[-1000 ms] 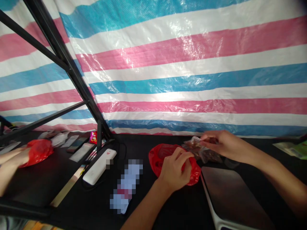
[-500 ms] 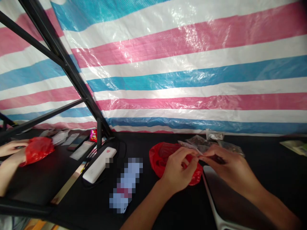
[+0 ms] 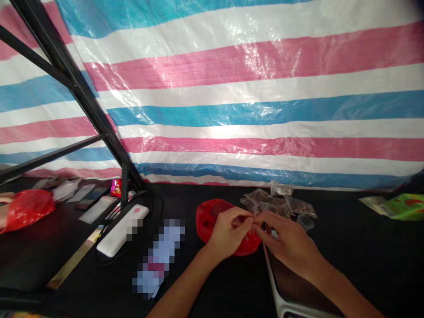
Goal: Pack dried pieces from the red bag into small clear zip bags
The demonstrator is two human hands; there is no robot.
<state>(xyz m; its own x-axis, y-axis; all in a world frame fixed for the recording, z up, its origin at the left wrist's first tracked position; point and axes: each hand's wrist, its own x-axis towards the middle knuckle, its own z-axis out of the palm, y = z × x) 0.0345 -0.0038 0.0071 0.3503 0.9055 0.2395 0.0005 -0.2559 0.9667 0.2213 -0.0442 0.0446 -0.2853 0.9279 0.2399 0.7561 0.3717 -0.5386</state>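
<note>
My left hand (image 3: 229,232) and my right hand (image 3: 281,234) meet fingertip to fingertip above a red plastic bag (image 3: 206,216). Both are closed in a pinch. Whatever lies between the fingertips is too small and covered to make out. The red bag sits open on the black table, partly behind my left hand. Just beyond the fingers lies a pile of small clear plastic packets (image 3: 302,206) with brown bits inside. Under my right forearm is a dark flat panel with a pale silver frame (image 3: 272,282).
A white power strip (image 3: 122,232) with cables and a blurred-out phone-like object (image 3: 159,260) lie to the left. Black metal bars (image 3: 89,110) rise there. Beyond them, another person's hand (image 3: 4,212) touches a red bag (image 3: 29,210). A green packet (image 3: 406,206) lies far right.
The view has shifted so most things sit further left; the green packet shows more. My hands remain pinched together over the red bag. A small clear cup-like piece beside the packets has come into view.
</note>
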